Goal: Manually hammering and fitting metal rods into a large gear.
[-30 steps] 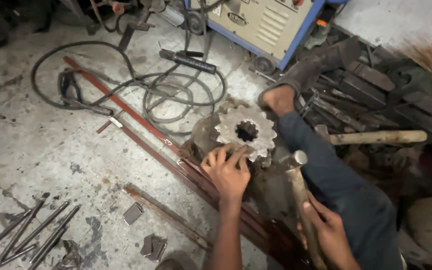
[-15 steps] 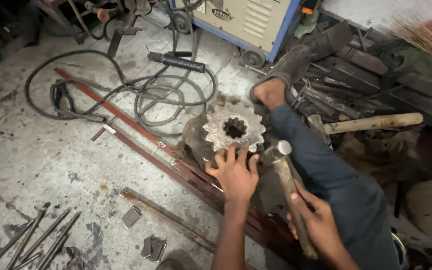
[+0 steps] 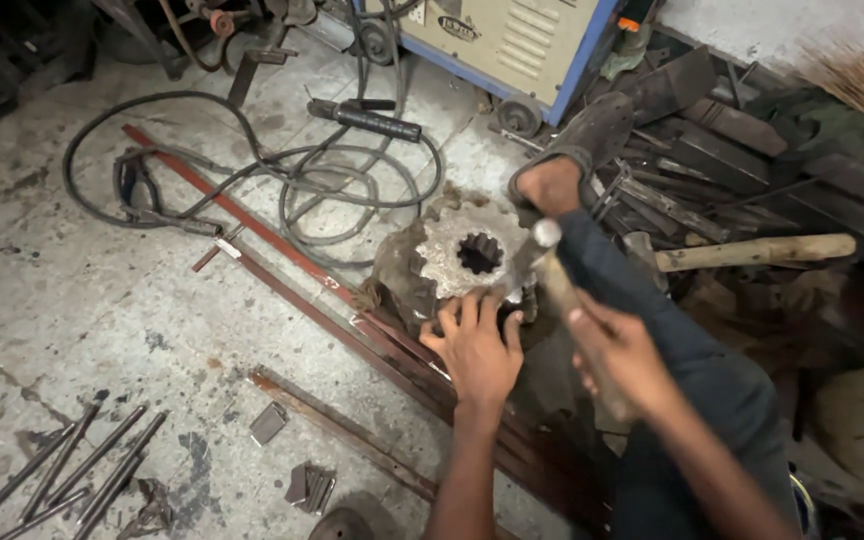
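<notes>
The left hand [image 3: 477, 350] rests with spread, released fingers on the near edge of a toothed gear [image 3: 462, 255], which lies flat on the concrete floor [image 3: 82, 320] beside long rusty angle bars [image 3: 302, 290]. The right hand [image 3: 617, 355] has its fingers clenched around a hammer [image 3: 562, 290], whose metal head hovers just over the gear's right rim. A coiled black cable [image 3: 352, 190] lies behind.

The gear [image 3: 467, 255] is grey, rust-stained. Beside the gear, red-brown bars [image 3: 282, 250], black cable [image 3: 252, 160], a cream, blue-edged machine [image 3: 512, 40].
</notes>
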